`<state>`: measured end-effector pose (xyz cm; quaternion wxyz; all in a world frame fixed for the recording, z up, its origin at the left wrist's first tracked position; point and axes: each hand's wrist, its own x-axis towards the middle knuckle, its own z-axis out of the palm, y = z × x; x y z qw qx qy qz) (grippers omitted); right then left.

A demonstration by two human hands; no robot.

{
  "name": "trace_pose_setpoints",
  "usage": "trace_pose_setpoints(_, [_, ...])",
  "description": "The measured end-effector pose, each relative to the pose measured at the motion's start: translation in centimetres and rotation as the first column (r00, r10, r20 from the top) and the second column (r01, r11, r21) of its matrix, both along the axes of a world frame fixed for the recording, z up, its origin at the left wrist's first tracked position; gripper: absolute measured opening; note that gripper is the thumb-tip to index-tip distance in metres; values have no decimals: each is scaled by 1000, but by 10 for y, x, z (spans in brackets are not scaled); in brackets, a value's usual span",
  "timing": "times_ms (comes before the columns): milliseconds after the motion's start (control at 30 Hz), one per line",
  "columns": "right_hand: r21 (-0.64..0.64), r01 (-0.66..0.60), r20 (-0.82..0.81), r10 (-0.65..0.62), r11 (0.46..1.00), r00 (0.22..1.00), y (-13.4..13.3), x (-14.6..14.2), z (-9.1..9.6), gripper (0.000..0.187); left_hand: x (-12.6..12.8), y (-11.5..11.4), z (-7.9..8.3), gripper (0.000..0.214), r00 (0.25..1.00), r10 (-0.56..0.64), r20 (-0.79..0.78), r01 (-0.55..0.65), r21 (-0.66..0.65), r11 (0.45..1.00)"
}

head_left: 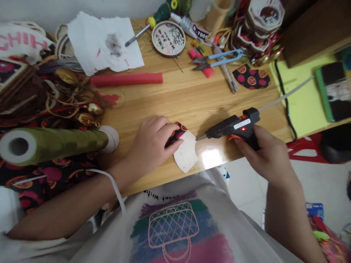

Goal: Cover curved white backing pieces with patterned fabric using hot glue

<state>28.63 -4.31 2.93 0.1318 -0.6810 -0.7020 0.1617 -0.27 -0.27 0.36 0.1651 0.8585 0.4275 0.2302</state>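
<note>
My right hand (270, 155) is wrapped round the handle of a black glue gun (233, 126) with an orange trigger and a lit red light. A pale glue stick (287, 95) sticks out of its back. The nozzle points left, at the edge of a white curved card piece (186, 152); whether it touches cannot be made out. My left hand (153, 144) pinches the card's left side together with a dark patterned fabric piece (181, 126), close to the table's front edge. Part of the fabric is hidden under the fingers.
A thread spool (63, 144) and tasselled ornaments (82, 95) lie at the left. Behind are a red stick (127, 79), a stained tissue (106, 44), a screwdriver (142, 33), thread snips (216, 58) and a fabric cutout (251, 77). A phone (334, 91) and black cord (283, 96) are at the right.
</note>
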Motion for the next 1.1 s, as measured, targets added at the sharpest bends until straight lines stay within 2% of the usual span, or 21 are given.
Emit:
trace_pose_setpoints(500, [18, -20, 33, 20, 1000, 999, 2, -2, 3, 22, -1, 0, 0, 13, 1000, -2, -6, 2, -33, 999])
trace_pose_setpoints(733, [23, 15, 41, -16, 1000, 999, 2, -3, 3, 22, 0, 0, -1, 14, 1000, -3, -3, 3, -11, 1000])
trace_pose_setpoints(900, [5, -16, 22, 16, 1000, 1000, 4, -6, 4, 22, 0, 0, 0, 14, 1000, -1, -14, 0, -23, 1000])
trace_pose_setpoints(1100, [5, 47, 44, -48, 999, 998, 1, -2, 4, 25, 0, 0, 0, 13, 1000, 2, -11, -3, -11, 1000])
